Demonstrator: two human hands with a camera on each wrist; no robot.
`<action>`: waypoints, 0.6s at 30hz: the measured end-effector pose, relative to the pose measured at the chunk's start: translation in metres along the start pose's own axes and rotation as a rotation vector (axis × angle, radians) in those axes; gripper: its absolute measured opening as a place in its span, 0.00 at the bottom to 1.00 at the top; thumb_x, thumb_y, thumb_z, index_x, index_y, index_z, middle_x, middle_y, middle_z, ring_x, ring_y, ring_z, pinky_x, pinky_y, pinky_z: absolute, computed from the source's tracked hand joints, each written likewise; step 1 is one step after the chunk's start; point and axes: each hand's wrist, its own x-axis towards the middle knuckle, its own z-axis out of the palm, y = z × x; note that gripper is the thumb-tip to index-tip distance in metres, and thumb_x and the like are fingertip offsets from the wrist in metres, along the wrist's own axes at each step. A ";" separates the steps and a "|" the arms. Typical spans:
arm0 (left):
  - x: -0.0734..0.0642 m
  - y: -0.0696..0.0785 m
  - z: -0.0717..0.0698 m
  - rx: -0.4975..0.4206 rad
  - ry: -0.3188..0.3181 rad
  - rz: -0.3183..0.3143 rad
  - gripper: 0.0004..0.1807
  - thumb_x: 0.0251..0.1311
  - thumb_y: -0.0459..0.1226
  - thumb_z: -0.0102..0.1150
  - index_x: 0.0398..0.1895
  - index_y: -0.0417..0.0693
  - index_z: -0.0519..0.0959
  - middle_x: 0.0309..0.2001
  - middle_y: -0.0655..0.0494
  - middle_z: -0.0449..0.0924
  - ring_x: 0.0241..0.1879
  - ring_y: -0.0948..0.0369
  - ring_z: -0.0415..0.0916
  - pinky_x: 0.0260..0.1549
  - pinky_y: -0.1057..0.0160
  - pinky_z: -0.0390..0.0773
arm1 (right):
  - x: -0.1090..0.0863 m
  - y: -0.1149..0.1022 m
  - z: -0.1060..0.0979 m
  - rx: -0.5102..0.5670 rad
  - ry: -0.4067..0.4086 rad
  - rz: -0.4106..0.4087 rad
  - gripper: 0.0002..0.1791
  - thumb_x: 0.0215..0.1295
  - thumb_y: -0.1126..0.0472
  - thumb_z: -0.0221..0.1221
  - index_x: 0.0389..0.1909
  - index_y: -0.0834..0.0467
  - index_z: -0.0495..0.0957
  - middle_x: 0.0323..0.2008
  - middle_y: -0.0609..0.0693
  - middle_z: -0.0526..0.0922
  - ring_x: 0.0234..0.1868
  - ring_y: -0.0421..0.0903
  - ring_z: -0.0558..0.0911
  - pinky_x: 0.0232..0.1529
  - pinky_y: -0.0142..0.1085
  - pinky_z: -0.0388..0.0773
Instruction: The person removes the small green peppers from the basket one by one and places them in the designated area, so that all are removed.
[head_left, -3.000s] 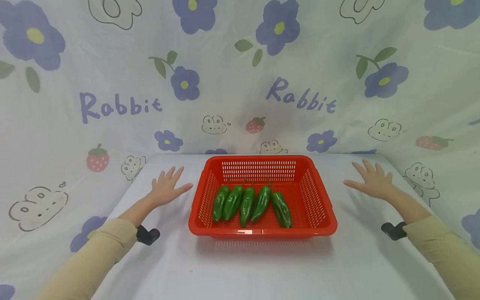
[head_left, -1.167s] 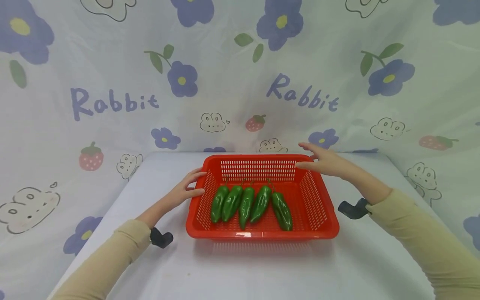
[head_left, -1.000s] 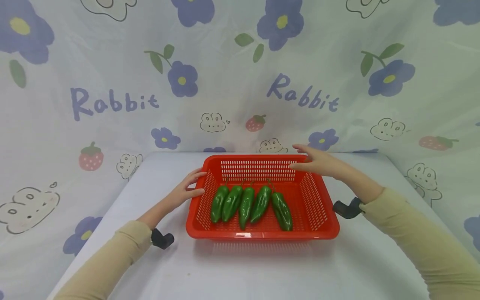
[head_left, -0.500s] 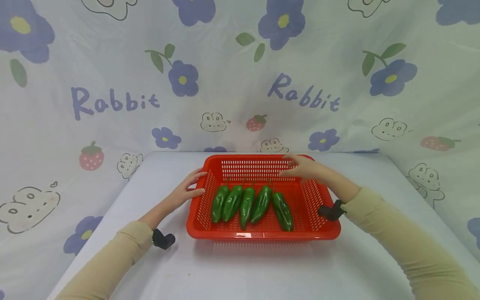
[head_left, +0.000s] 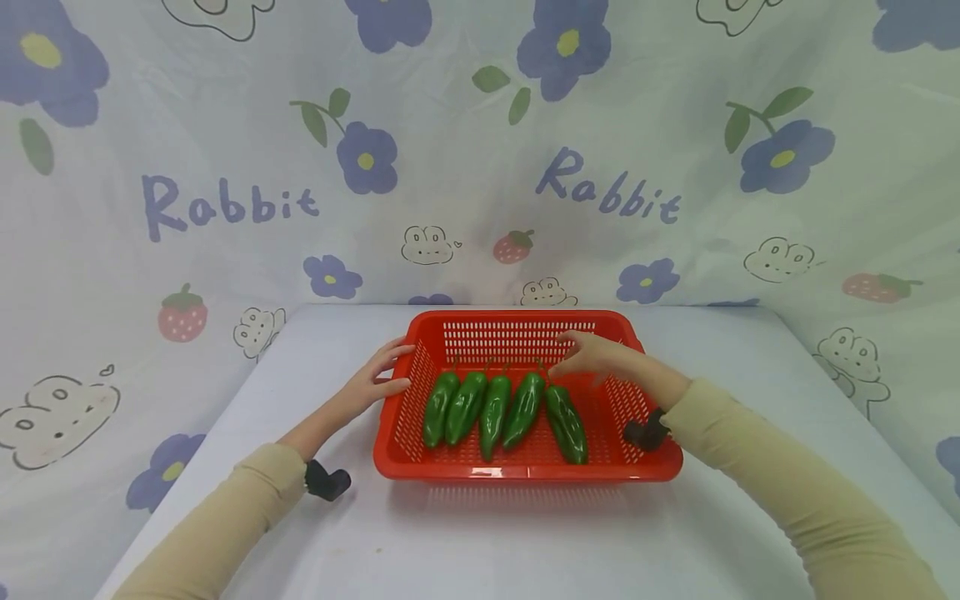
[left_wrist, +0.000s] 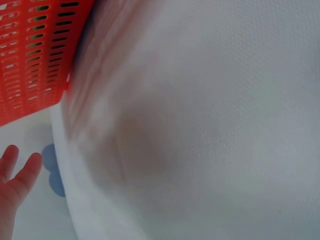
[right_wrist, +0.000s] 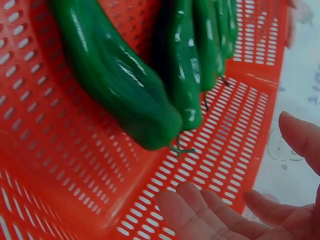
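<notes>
A red plastic basket [head_left: 525, 472] with slotted walls holds several glossy green peppers [head_left: 495, 408] lying side by side, their stems toward the far wall. Just inside the right half, my right hand [head_left: 600, 357] hovers with its fingertips close to the stem of the rightmost pepper [head_left: 566, 423]. In the right wrist view the fingers of that hand are spread apart, with nothing between them, below the pepper's stem [right_wrist: 181, 149]. My left hand [head_left: 366, 390] is at the basket's left rim, fingertips overlapping it; two extended fingers [left_wrist: 25, 175] show in the left wrist view.
The basket stands on a white-covered table [head_left: 480, 550]. Behind it and at both sides hangs a white cloth [head_left: 465, 167] with flowers, rabbits and strawberries. A black wrist mount [head_left: 327, 481] sits below the left wrist, another [head_left: 647, 431] overlaps the basket's right wall.
Both hands have come in from beside the basket. The right hand has kept moving left and down over the basket toward the rightmost pepper; the left has stayed at the rim. The peppers have not moved.
</notes>
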 end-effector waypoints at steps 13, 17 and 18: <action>0.000 0.000 0.000 0.009 -0.004 0.005 0.33 0.58 0.41 0.54 0.67 0.48 0.57 0.72 0.48 0.39 0.65 0.42 0.50 0.56 0.41 0.64 | 0.016 0.014 0.019 -0.092 -0.002 0.069 0.43 0.52 0.57 0.65 0.67 0.59 0.55 0.62 0.61 0.63 0.52 0.56 0.72 0.36 0.45 0.80; 0.001 -0.001 0.000 0.008 -0.005 0.007 0.33 0.58 0.41 0.53 0.67 0.48 0.57 0.72 0.48 0.39 0.65 0.42 0.50 0.56 0.41 0.64 | 0.017 0.016 0.022 -0.127 -0.009 0.089 0.42 0.51 0.57 0.65 0.66 0.59 0.57 0.58 0.61 0.68 0.50 0.55 0.74 0.38 0.47 0.79; 0.000 -0.001 -0.001 0.008 -0.005 0.008 0.33 0.58 0.41 0.53 0.67 0.48 0.57 0.72 0.48 0.39 0.65 0.42 0.50 0.56 0.41 0.64 | 0.017 0.017 0.023 -0.127 -0.017 0.093 0.41 0.51 0.57 0.65 0.66 0.60 0.57 0.57 0.61 0.69 0.50 0.55 0.74 0.39 0.48 0.79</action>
